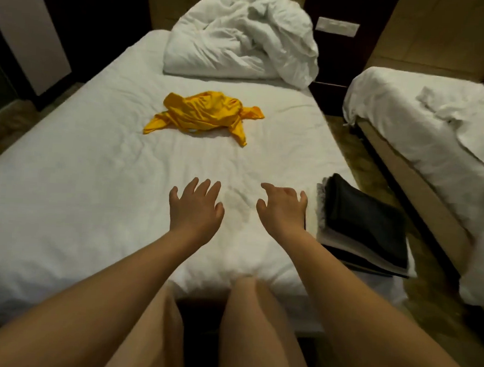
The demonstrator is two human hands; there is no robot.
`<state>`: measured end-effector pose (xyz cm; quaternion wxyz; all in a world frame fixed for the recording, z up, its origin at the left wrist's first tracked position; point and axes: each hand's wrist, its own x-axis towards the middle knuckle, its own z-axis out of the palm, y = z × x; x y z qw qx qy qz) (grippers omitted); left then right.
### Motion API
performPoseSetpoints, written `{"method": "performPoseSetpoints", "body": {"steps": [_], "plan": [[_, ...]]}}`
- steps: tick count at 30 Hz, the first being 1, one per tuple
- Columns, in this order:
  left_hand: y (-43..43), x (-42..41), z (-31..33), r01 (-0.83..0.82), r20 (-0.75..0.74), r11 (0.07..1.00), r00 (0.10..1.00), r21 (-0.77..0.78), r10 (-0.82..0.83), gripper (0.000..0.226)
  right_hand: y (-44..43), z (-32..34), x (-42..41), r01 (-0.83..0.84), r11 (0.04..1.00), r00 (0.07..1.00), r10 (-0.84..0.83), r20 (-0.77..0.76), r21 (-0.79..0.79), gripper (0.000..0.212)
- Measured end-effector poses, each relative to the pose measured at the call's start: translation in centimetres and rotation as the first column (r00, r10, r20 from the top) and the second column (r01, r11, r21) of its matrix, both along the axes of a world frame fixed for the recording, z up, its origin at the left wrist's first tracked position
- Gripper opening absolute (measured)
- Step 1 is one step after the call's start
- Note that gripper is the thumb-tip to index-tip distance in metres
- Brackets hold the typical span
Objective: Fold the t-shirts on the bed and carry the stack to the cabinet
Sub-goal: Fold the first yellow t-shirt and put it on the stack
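Note:
A crumpled yellow t-shirt (204, 113) lies in the middle of the white bed (65, 172), well beyond both hands. A stack of folded t-shirts (365, 227), dark on top with lighter ones beneath, sits at the bed's near right corner. My left hand (195, 206) hovers over the sheet with fingers spread and holds nothing. My right hand (283, 207) is beside it, fingers loosely bent and empty, just left of the folded stack.
A bunched white duvet (241, 35) fills the head of the bed. A second bed (436, 133) with rumpled white bedding stands to the right across a narrow floor gap (358, 162). Dark furniture lines the left wall. My bare knees press against the bed's near edge.

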<state>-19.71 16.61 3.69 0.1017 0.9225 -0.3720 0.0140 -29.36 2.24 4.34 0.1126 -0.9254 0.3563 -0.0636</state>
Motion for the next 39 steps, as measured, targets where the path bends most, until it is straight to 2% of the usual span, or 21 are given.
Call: {"method": "performPoseSetpoints", "body": {"steps": [8, 12, 17, 20, 22, 24, 27, 29, 32, 35, 39], "plan": [[-5.2, 11.6, -3.2, -0.066, -0.028, 0.996, 0.997, 0.060, 0.068, 0.053, -6.4, -3.6, 13.1, -0.027, 0.999, 0.997, 0.030, -0.069, 0.034, 0.043], [-8.9, 16.6, -7.2, -0.092, -0.060, 0.989, 0.993, 0.115, 0.100, 0.059, -9.7, -7.7, 18.4, -0.044, 0.998, 0.991, 0.048, -0.124, 0.035, 0.045], [-11.5, 21.8, -13.9, -0.072, -0.101, 0.985, 0.991, 0.159, 0.088, 0.057, -12.5, -14.2, 23.0, -0.058, 0.992, 0.984, 0.076, -0.160, 0.111, 0.053], [-12.6, 23.9, -17.9, -0.108, -0.062, 0.991, 0.992, 0.079, 0.113, 0.056, -14.5, -17.6, 25.3, -0.032, 0.997, 0.997, 0.036, -0.063, 0.066, 0.059], [-14.4, 26.2, -19.1, -0.120, -0.011, 0.993, 0.993, -0.015, 0.120, 0.059, -16.2, -18.9, 27.7, 0.014, 1.000, 0.998, -0.014, 0.066, -0.009, 0.062], [-16.5, 28.9, -19.5, -0.123, 0.015, 0.990, 0.992, -0.069, 0.124, 0.064, -18.3, -19.7, 30.7, 0.092, 0.996, 0.980, -0.087, 0.180, -0.020, 0.064], [-18.8, 31.6, -20.4, -0.129, 0.068, 0.985, 0.988, -0.114, 0.137, 0.065, -20.8, -20.5, 34.6, 0.186, 0.982, 0.953, -0.172, 0.250, -0.037, 0.066], [-19.3, 32.3, -20.9, -0.122, 0.100, 0.985, 0.986, -0.119, 0.135, 0.065, -21.9, -20.6, 36.0, 0.211, 0.975, 0.943, -0.183, 0.280, -0.075, 0.058], [-19.5, 32.5, -20.8, -0.111, 0.112, 0.986, 0.986, -0.124, 0.125, 0.065, -22.8, -19.9, 36.4, 0.160, 0.979, 0.953, -0.120, 0.277, -0.126, 0.035], [-19.1, 32.0, -20.3, -0.103, 0.096, 0.988, 0.989, -0.116, 0.115, 0.064, -22.2, -19.4, 35.0, 0.055, 0.996, 0.944, -0.031, 0.327, -0.064, 0.031], [-17.6, 29.3, -20.1, -0.031, 0.052, 0.994, 0.998, -0.102, 0.036, 0.062, -18.8, -19.3, 31.0, -0.031, 1.000, 0.950, 0.027, 0.310, 0.006, 0.027]]}}
